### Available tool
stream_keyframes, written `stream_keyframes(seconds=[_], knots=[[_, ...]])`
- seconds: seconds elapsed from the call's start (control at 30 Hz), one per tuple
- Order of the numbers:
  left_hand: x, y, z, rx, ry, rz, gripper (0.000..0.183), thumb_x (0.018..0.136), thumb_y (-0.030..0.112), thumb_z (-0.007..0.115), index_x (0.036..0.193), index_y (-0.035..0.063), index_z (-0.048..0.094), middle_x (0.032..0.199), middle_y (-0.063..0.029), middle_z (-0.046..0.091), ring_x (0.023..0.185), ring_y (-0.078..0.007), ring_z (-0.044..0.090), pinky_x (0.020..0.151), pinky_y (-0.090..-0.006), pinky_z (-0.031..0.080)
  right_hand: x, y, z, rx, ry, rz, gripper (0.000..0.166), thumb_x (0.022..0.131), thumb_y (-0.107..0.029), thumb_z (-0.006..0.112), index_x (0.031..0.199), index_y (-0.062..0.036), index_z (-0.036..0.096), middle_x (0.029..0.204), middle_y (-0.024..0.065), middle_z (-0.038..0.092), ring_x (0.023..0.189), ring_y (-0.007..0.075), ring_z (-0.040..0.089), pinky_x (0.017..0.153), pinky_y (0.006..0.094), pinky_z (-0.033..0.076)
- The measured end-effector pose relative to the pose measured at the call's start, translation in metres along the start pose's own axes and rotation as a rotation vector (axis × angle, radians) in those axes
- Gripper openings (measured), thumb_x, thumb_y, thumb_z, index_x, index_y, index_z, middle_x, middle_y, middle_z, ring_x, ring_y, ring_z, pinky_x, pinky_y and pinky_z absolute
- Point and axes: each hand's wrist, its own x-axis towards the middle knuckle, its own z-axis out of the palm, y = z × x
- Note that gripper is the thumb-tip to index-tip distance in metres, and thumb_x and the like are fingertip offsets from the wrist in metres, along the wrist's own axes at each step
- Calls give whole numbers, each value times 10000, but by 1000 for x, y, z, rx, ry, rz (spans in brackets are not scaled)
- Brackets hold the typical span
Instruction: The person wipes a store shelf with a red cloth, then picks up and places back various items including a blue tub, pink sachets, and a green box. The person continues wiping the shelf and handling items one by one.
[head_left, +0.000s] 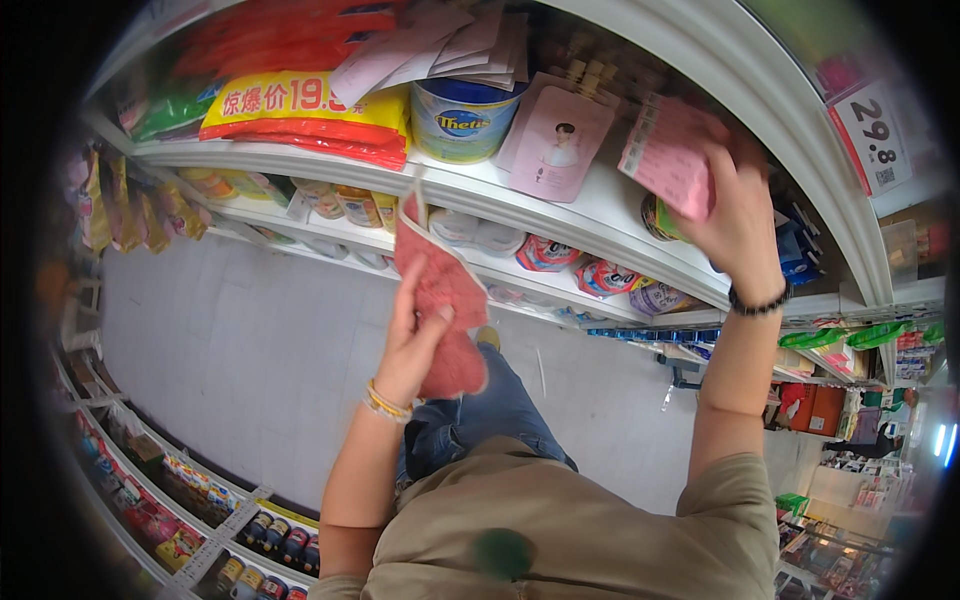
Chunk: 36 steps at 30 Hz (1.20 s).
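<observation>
My left hand (405, 345) holds a folded red cloth (456, 356) with a pale edge, in front of the shelf's lip. The cloth hangs from between my thumb and fingers, over my jeans. Up on the white shelf (480, 180), my right hand (742, 232) grips a pink package (667, 157) with small print on it. Part of my right hand's fingers is blurred and hidden behind the package. Left of it lie pink spouted pouches (562, 142) bearing a person's picture. A small round container (660, 217) shows partly beneath the package.
A blue-lidded Thetis tub (465, 120) stands beside yellow and red bags (300, 112), with loose papers (450, 52) on top. Lower shelves carry detergent bags (547, 253). A price card (870, 139) hangs at upper right. Another stocked shelf (217, 544) lies behind me, across the grey floor (225, 337).
</observation>
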Motion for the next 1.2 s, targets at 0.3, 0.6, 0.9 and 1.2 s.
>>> stream_keyframes(seconds=[0.3,0.6,0.9,1.2], knots=[[-43,-3,14,-171,-387,-35,970,573,114,777,1373,57,232,1324,-68,330,1229,-186,341,1018,-343,271,-103,-56,-9,1073,-330,-166,739,533,-186,769,1194,-89,453,1197,185,396,1130,343,408,906,437,379],[-80,-14,25,-110,-374,-198,1190,437,18,772,1403,113,83,1341,-83,315,1230,-195,324,1016,-363,285,-168,-97,35,1665,-526,252,744,605,-193,759,1255,-121,404,1238,95,364,1174,226,373,938,357,360],[-104,-9,26,-295,-460,-223,1150,511,174,834,1380,82,85,1341,-88,313,1245,-222,334,1021,-384,291,-176,-138,22,1667,-461,340,884,663,-161,712,1372,-52,195,1367,164,247,1286,254,247,1036,374,231],[-131,-4,1,-452,-297,-438,990,577,81,747,1365,90,148,1310,-95,352,1232,-223,350,1007,-376,320,-174,-154,18,1385,-485,35,749,834,-403,538,1376,1,216,1453,148,161,1346,283,158,1083,379,99]])
